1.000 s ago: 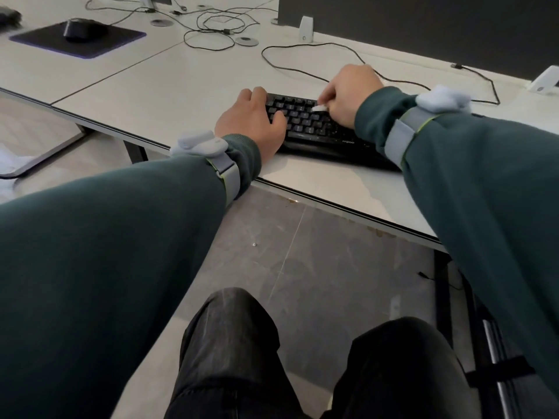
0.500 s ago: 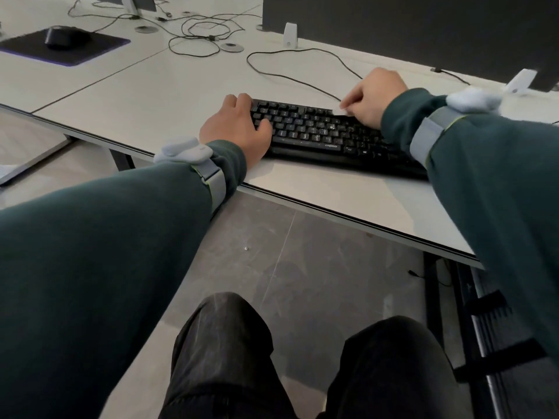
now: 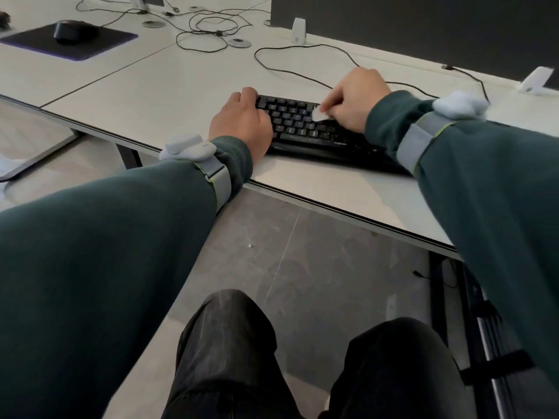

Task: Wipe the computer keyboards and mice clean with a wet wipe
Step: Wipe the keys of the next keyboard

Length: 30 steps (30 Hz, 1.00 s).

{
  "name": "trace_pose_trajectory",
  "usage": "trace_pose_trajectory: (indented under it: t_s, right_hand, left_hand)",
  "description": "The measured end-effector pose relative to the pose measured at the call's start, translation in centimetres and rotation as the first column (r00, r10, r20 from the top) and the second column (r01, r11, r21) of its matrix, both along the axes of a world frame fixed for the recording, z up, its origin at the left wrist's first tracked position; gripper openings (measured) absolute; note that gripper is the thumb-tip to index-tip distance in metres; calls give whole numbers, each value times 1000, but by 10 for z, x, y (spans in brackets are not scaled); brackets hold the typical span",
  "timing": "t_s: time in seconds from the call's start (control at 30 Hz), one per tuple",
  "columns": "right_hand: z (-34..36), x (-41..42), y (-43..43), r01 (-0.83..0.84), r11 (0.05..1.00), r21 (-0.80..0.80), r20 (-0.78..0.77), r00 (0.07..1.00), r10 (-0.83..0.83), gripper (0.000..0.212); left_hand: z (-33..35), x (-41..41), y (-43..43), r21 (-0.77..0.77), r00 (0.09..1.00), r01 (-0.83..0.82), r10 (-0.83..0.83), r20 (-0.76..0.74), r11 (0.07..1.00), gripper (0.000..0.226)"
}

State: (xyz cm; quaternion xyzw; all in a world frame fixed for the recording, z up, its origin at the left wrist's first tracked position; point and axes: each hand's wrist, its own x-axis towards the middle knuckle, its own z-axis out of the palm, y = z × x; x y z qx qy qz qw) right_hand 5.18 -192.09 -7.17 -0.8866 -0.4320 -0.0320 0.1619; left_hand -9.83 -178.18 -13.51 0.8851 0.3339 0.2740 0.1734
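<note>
Centrally, the right hand (image 3: pixel 354 99) pinches a small white wet wipe (image 3: pixel 318 114), likely limp and light, against the rigid black plastic keyboard (image 3: pixel 302 128). The left hand (image 3: pixel 242 122) curls over the keyboard's left end, bracing it on the pale desk (image 3: pixel 181 86). Hold the wipe bunched.

Soft, cool, even light falls on the scene; shadows are faint and soft-edged. The white laminate desk top (image 3: pixel 181 95) reads bright and slightly washed out, while the black computer keyboard (image 3: pixel 302 128) and the dark grey partition panel (image 3: pixel 423 25) sink towards featureless black — key legends barely show. Wide-angle distortion swells the dark green left sleeve (image 3: pixel 106 252) in the lower corner. The right hand (image 3: pixel 354 98) and the small white wet wipe (image 3: pixel 317 114) in it look slightly smeared.
</note>
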Motion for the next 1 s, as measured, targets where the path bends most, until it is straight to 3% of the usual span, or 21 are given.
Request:
trace_pose_trajectory:
  t_s: [0.17,0.4,0.47,0.53,0.6,0.73,0.9,1.0]
  right_hand:
    - [-6,-34,36,-134,990,-46,39,990,136,21]
    - [-11,-28,12,29,999,32,47,998,-30,18]
    - [-16,-51,29,-68,995,80,42,997,64,23]
    - [-22,-71,44,-192,981,28,104,977,189,33]
    - [-21,-68,47,-187,982,-15,142,972,187,32]
    - [-22,-50,41,-57,998,6,96,994,56,25]
    - [-23,-62,39,-224,971,83,-2,974,225,21]
    - [-11,-45,31,-222,974,51,27,975,221,20]
  left_hand:
    - [6,-5,-1,-69,1000,-11,13,20,998,43]
    - [10,-10,-4,-227,993,-48,70,90,973,53]
    - [13,-11,-6,-280,988,-31,72,137,959,60]
    - [16,-14,-3,-318,980,-31,91,176,947,62]
    - [16,-14,1,-344,971,-47,124,204,938,53]
    - [17,-12,5,-355,965,-91,170,198,930,44]
    - [14,-15,5,-310,965,-113,179,194,944,42]
    - [14,-15,3,-273,970,-96,152,192,957,43]
